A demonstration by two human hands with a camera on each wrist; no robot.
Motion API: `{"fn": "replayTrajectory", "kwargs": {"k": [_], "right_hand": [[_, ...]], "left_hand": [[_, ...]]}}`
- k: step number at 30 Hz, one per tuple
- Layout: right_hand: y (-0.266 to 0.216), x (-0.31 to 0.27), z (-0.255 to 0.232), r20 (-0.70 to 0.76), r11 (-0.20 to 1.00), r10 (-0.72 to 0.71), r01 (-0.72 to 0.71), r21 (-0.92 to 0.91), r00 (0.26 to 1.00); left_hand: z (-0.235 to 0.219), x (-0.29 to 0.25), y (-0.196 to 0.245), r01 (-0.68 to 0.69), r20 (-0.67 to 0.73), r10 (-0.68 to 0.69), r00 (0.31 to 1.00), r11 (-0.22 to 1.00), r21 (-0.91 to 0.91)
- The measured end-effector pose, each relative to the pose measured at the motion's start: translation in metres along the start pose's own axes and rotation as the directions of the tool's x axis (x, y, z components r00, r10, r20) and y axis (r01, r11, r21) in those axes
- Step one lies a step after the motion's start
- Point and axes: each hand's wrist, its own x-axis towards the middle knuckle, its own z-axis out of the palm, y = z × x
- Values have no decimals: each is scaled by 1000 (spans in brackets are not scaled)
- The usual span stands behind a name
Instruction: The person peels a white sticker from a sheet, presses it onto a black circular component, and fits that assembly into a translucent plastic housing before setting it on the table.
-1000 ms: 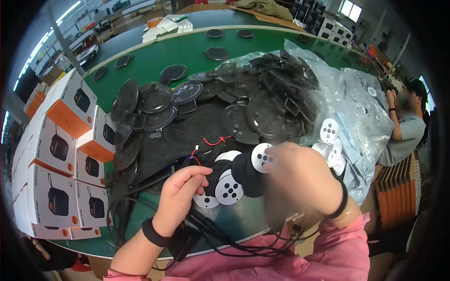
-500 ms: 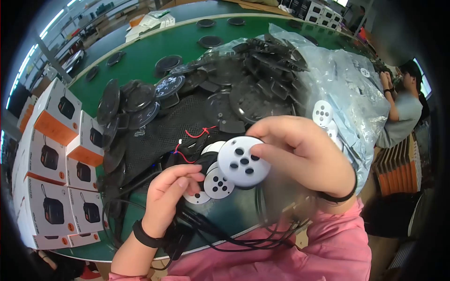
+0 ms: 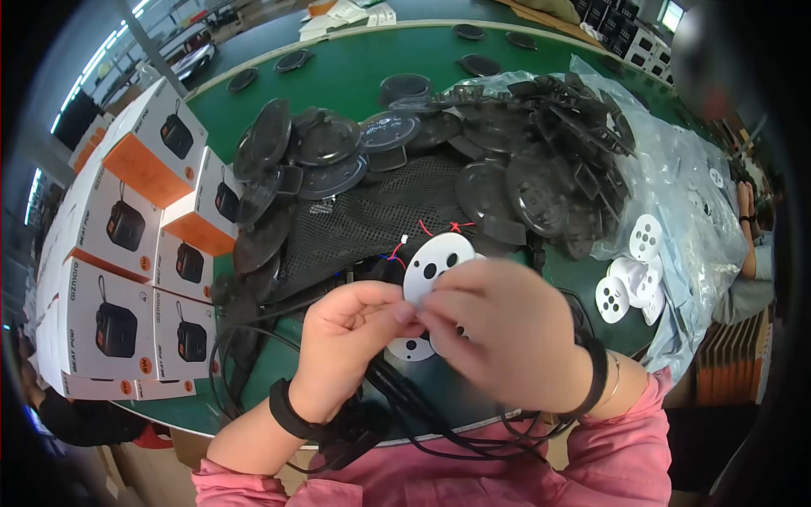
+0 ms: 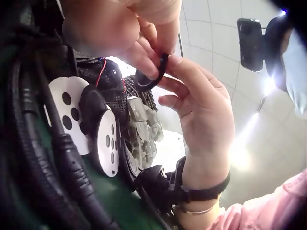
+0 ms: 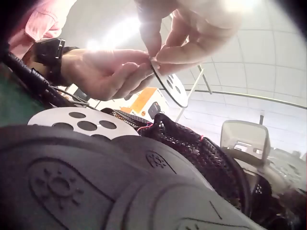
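A round white disc [image 3: 435,253] with black holes and a dark back is held up before the body in the head view. My left hand [image 3: 342,342] pinches its lower left edge between thumb and forefinger. From the other side my right hand [image 3: 524,334], slightly blurred, meets it with thumb and fingers bunched at the same rim. The right wrist view shows the disc [image 5: 175,88] edge-on at the fingertips of both hands. In the left wrist view its dark side [image 4: 149,79] faces me. More white discs [image 3: 411,348] lie on the table below.
Black cables [image 3: 448,439] loop along the front edge. Gizmoro boxes [image 3: 114,329] are stacked at left. A pile of dark round plastic parts [image 3: 541,186] covers black mesh [image 3: 363,215]. Loose white discs [image 3: 612,297] lie by a clear plastic bag [image 3: 676,203] at right.
My right hand reached over the discs, picked one up and brought it left to my left hand. Now both hands meet at its rim. The head view has shifted.
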Motion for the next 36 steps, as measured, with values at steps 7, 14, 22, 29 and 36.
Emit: {"fn": "replayTrajectory", "kwargs": {"k": [7,14,22,29,36], "right_hand": [[1,-2,-1,27,986,-2,-3,167,1000],[-1,-3,2,30,969,33,-39,242,999],[0,-2,6,-13,975,24,-20,221,1000],[2,-4,11,-27,987,-58,61,152,998],[5,-4,4,66,972,-3,-13,235,998]], "left_hand": [[-1,1,-2,-177,68,165,984,944,278],[1,-6,1,-424,195,412,890,591,686],[9,-11,3,-326,123,325,938,700,635],[16,-10,-4,-211,44,207,977,952,220],[8,-11,-2,-45,-20,51,999,971,234]]}}
